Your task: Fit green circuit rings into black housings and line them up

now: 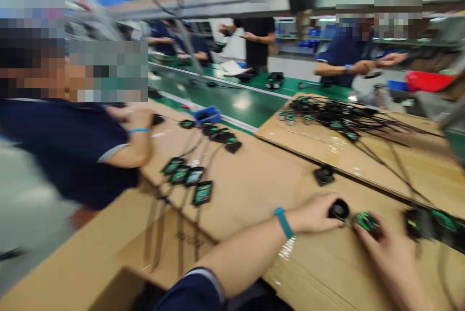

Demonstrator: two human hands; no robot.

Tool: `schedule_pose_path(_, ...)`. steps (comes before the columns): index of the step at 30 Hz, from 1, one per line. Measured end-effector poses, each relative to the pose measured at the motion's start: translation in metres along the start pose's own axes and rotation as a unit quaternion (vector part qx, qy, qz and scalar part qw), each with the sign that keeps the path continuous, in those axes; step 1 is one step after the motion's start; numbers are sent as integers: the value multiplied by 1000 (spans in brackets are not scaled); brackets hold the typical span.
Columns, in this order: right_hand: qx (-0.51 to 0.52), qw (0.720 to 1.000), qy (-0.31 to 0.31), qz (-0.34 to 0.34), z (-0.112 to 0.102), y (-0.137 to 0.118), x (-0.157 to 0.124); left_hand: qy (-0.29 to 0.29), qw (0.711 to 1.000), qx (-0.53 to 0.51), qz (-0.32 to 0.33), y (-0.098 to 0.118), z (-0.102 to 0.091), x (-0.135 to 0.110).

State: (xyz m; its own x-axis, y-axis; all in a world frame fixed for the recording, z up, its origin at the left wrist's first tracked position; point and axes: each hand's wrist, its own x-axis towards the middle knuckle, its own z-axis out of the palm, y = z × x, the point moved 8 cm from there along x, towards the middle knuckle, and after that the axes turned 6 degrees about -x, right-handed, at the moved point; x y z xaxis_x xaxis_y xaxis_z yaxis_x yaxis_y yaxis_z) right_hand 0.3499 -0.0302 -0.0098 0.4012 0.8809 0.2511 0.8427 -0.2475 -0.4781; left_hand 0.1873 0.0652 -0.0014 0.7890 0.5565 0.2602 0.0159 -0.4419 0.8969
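Note:
My left hand (319, 214) is closed around a round black housing (339, 210), its hollow end facing me. Just to the right, my right hand (390, 248) grips a round part with a green circuit board (366, 222) on its face. A small gap separates the two parts, and both hands are low over the cardboard-covered table. Beyond my left hand, a black square-based housing (324, 174) rests on the cardboard. More dark parts with a green board (443, 223) lie at the right, blurred by motion.
Several green boards in black frames (202, 193) lie left, cables hanging over the edge. A blue bin (207, 115) stands behind them. Black cables with parts (334, 112) are heaped on the raised cardboard at back right. A co-worker (65, 141) sits left; others work beyond the green conveyor (240, 100).

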Motion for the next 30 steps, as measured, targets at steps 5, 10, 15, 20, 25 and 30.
schedule_pose_path(5,91,991,94,-10,-21,-10,-10,49,999,5,-2,-3,-2,-5)
schedule_pose_path(10,69,976,163,-129,-39,-56,-32,74,993,42,80,15,3,-13)
schedule_pose_path(15,51,966,170,-185,-34,-72,-37,97,975,105,169,33,7,-16)
schedule_pose_path(20,60,975,151,-152,-26,-69,-34,125,964,132,195,38,10,-18)
schedule_pose_path(25,67,978,149,-132,-26,-69,-32,122,963,148,191,35,16,-17)
schedule_pose_path(30,73,980,151,-107,-26,-67,-27,137,964,137,183,31,17,-16)
